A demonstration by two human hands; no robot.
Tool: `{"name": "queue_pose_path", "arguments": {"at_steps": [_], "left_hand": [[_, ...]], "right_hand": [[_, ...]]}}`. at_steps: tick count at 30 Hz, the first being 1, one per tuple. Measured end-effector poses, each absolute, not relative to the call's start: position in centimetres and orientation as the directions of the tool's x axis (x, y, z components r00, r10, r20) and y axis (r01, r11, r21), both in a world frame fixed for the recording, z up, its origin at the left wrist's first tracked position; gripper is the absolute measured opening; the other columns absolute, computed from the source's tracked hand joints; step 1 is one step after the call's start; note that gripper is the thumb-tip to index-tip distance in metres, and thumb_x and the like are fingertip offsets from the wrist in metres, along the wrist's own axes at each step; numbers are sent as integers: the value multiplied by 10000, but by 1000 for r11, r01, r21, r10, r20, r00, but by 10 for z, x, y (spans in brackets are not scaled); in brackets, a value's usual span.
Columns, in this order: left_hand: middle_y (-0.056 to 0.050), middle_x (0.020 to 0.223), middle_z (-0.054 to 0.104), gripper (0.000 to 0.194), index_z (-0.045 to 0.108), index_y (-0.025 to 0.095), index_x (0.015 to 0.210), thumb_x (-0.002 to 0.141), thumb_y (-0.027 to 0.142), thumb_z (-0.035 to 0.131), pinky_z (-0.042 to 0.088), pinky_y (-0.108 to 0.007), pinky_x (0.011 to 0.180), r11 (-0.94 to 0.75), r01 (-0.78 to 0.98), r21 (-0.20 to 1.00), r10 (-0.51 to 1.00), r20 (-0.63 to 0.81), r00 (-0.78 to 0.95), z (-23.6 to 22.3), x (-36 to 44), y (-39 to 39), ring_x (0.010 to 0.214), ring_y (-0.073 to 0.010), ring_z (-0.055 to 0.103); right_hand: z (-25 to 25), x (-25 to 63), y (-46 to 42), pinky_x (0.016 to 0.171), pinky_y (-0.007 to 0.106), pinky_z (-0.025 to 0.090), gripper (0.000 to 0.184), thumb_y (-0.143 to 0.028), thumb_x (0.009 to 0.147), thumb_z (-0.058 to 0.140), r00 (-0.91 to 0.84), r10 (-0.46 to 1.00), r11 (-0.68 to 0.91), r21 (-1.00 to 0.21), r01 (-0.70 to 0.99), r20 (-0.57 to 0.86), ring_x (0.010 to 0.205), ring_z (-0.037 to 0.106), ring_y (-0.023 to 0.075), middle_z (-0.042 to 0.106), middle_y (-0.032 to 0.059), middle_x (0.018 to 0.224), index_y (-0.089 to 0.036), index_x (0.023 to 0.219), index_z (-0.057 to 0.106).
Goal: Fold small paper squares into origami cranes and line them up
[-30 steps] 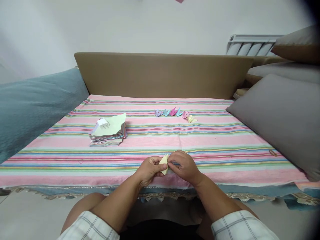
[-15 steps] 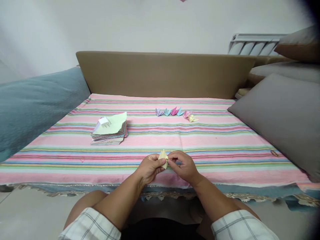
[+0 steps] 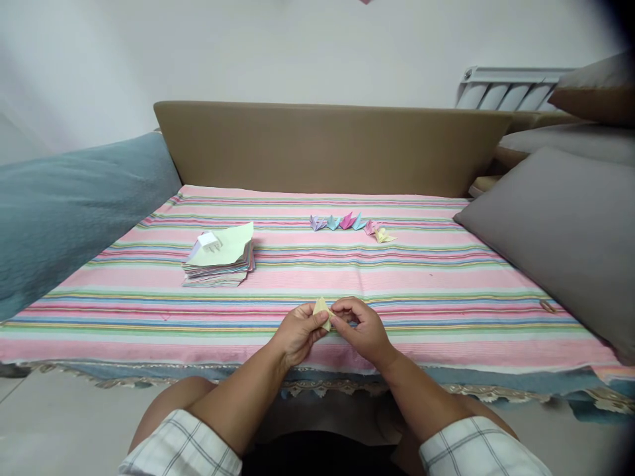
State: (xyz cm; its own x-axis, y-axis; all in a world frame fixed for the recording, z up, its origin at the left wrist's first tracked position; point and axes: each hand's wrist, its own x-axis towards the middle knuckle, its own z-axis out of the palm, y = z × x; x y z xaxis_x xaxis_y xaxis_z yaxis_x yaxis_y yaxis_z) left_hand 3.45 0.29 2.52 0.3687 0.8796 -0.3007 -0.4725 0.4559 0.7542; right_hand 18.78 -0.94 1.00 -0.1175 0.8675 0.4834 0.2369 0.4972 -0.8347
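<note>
A small folded piece of pale yellow origami paper [image 3: 321, 308] is held above the front part of the striped cloth. My left hand [image 3: 297, 332] pinches it from the left, thumb lying across its lower face. At its right edge, my right hand [image 3: 362, 330] closes thumb and forefinger on the paper; the fingertips partly hide that corner. Farther back on the cloth sit several folded paper cranes [image 3: 347, 221] in a row, in purple, blue and pink. A yellow paper crane [image 3: 383, 235] lies at the row's right end.
On the left stands a stack of coloured paper sheets [image 3: 218, 264] with a small white block [image 3: 209, 241] on top. A striped cloth [image 3: 421, 281] covers the seat. A grey cushion [image 3: 560, 231] leans at right, near a small brown ring-like object [image 3: 547, 306].
The folded paper has tilted slightly to the left. My right thumb and forefinger have shifted a little at its right edge; the left hand keeps its pinch.
</note>
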Motion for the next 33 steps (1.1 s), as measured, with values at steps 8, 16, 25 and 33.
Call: {"name": "queue_pose_path", "arguments": {"at_steps": [8,16,25,33], "left_hand": [[-56,728,664,344,678,103,805,545,276,823,448,-244,727,390,-497,775,901,-212,378,29,39,0,715,-135,608],[-57,697,679,381,697,101,849,523,248,831,451,-240,689,425,-530,734,897,-263,355,32,39,0,666,-128,604],[-52,626,661,313,693,94,699,506,295,834,438,-245,644,365,-504,782,925,-245,290,30,41,0,602,-126,586],[-48,528,618,402,675,86,738,553,428,781,416,-266,427,377,-467,800,919,-258,299,33,48,-2,417,-134,523]], "right_hand": [[10,184,-8,583,247,514,121,-278,770,609,-92,864,502,-836,224,494,776,570,148,539,75,944,-196,858,624],[13,180,-12,536,222,404,188,-358,781,583,-179,940,334,-896,292,291,581,477,108,535,-11,648,-180,735,621],[10,177,-12,503,214,346,232,-410,765,589,-229,962,184,-972,149,147,534,435,94,501,-42,593,-178,757,604],[9,178,-12,500,236,409,310,-479,719,624,-316,948,-23,-1000,3,-23,492,468,102,523,-31,541,-173,682,598]]}}
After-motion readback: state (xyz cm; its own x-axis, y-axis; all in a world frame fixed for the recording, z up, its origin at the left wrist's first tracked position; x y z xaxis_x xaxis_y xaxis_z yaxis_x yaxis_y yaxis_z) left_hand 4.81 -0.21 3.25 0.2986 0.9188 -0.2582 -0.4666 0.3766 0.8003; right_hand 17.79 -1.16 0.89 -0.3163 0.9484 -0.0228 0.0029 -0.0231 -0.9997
